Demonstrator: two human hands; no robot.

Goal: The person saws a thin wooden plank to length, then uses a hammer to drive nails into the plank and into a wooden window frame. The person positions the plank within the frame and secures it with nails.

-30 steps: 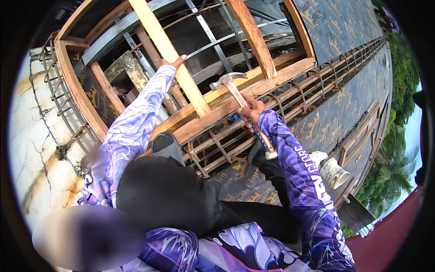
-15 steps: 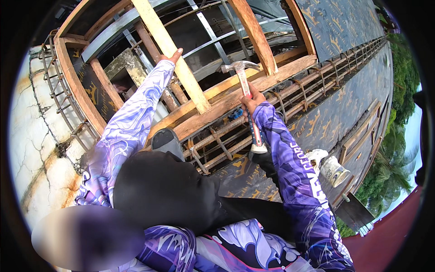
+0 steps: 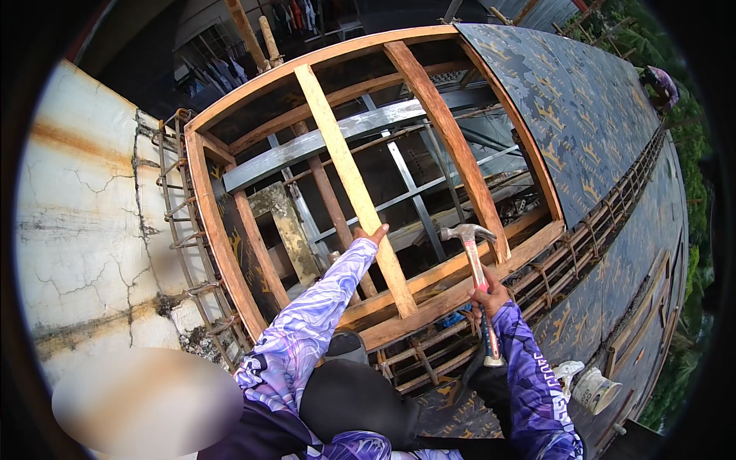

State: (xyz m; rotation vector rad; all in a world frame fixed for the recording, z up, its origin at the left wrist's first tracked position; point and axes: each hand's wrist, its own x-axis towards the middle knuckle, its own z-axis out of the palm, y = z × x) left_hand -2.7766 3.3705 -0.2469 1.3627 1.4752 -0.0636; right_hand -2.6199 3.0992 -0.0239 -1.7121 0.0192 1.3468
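Note:
My left hand (image 3: 371, 234) grips a pale wooden plank (image 3: 340, 142), with the thumb over its top face and the other fingers partly hidden. The plank runs across a rectangular opening framed by reddish timbers (image 3: 220, 239); its near end rests by the front timber (image 3: 475, 292). In my right hand (image 3: 491, 297) is a claw hammer (image 3: 473, 261), held by its handle with the metal head up and over the opening. A second, redder crosspiece (image 3: 448, 138) spans the frame to the right of the pale plank.
Rebar cages (image 3: 594, 239) run along the front and left sides. Dark printed panels (image 3: 529, 100) lie to the right. A cracked wall (image 3: 88, 199) stands left. Metal bars (image 3: 410, 184) cross below the opening. A white bucket (image 3: 595, 391) sits at lower right; another person (image 3: 661, 86) is far right.
My view has tilted up and left, so the frame's far side and the area beyond now show. Both hands keep their holds on plank and hammer.

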